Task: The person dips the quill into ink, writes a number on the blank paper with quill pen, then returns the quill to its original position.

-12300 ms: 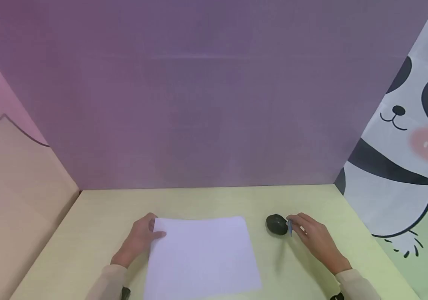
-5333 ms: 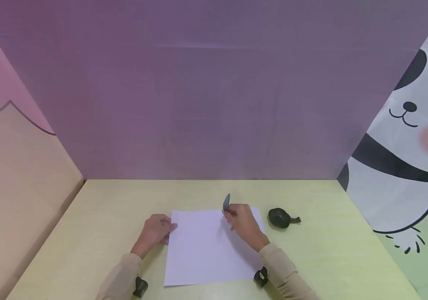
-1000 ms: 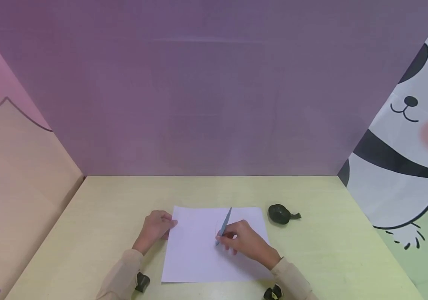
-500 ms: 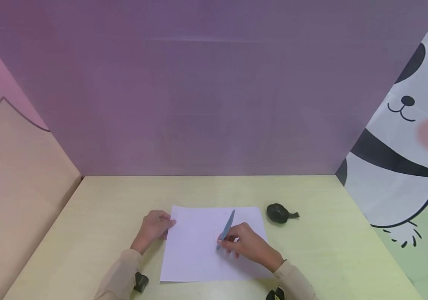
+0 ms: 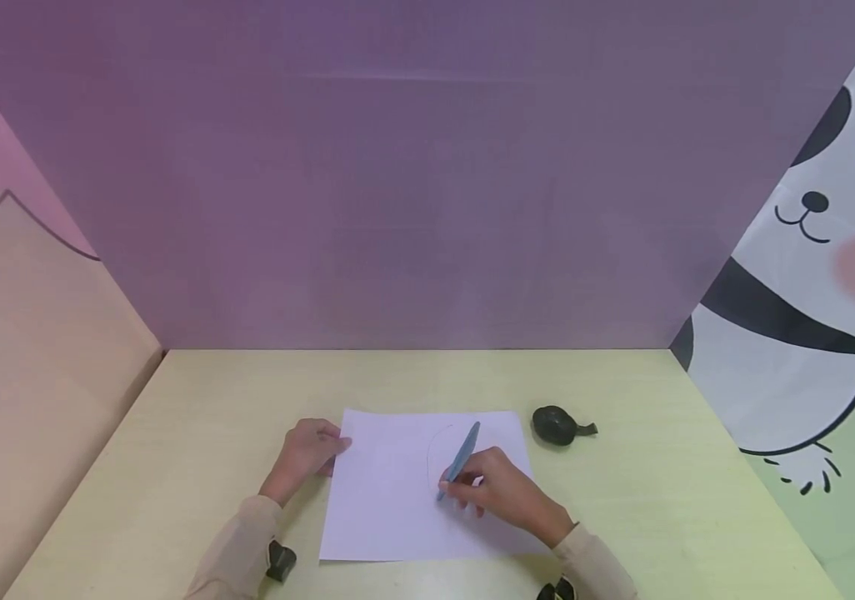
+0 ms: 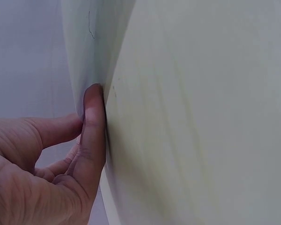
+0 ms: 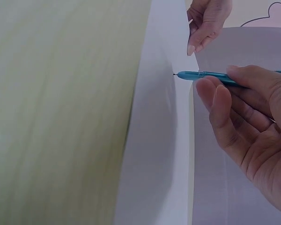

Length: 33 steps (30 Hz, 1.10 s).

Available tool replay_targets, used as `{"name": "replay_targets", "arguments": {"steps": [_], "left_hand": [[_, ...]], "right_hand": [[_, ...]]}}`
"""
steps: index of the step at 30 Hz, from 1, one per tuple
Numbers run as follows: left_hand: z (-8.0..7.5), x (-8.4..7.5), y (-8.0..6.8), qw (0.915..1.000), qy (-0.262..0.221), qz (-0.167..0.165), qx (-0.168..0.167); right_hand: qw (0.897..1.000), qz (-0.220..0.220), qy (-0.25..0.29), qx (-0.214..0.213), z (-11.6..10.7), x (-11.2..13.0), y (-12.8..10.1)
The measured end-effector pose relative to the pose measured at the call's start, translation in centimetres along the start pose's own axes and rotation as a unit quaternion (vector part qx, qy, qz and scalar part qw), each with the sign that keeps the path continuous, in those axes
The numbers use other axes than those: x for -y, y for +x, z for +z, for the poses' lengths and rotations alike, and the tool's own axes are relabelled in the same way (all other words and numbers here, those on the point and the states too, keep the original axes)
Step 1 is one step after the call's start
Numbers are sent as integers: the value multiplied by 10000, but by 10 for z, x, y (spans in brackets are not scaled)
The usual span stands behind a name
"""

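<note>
A white sheet of paper lies on the table before me. My left hand pinches its left edge; in the left wrist view the thumb lies on one face and a finger behind the other. A blue pen leans in my right hand, held between thumb and fingers. In the right wrist view the dark tip of the pen is at the paper. A thin curved line shows on the sheet, left of the pen.
A dark rounded object with a short flared stem sits on the pale wooden table, right of the paper. A purple panel stands along the back edge. Printed walls flank both sides, a panda on the right one.
Earlier, my right hand took the pen from beside the dark object and brought it over the paper. Lately the pen has shifted slightly down and right, and the curved line has grown clearer.
</note>
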<state>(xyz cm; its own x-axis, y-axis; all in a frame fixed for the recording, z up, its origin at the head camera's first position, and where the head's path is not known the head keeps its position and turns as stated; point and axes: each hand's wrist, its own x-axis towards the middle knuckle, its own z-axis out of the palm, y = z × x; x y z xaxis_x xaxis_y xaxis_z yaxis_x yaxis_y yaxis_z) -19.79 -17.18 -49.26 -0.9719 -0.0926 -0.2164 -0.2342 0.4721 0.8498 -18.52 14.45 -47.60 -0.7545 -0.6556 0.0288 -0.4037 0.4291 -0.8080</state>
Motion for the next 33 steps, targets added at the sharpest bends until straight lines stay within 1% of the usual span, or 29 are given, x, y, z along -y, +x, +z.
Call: {"name": "replay_targets", "arguments": {"steps": [8,15,19,30,33], "left_hand": [[0,1,0,10000,38,2,18],[1,3,1,10000,51,-31,7],[1,3,2,10000,43,-33,12],[1,2,1,9999,-128,-12,42],[0,1,1,9999,-109,-6,44]], "right_hand": [[10000,64,-41,-14,-1,-2,-4],[9999,65,94,-94,0,-6,-7],[9999,53,69,-148,0,-7,-10],[9998,89,42,-166,-2,-7,-13],[9998,88,45,-155,-4,-7,-14]]}}
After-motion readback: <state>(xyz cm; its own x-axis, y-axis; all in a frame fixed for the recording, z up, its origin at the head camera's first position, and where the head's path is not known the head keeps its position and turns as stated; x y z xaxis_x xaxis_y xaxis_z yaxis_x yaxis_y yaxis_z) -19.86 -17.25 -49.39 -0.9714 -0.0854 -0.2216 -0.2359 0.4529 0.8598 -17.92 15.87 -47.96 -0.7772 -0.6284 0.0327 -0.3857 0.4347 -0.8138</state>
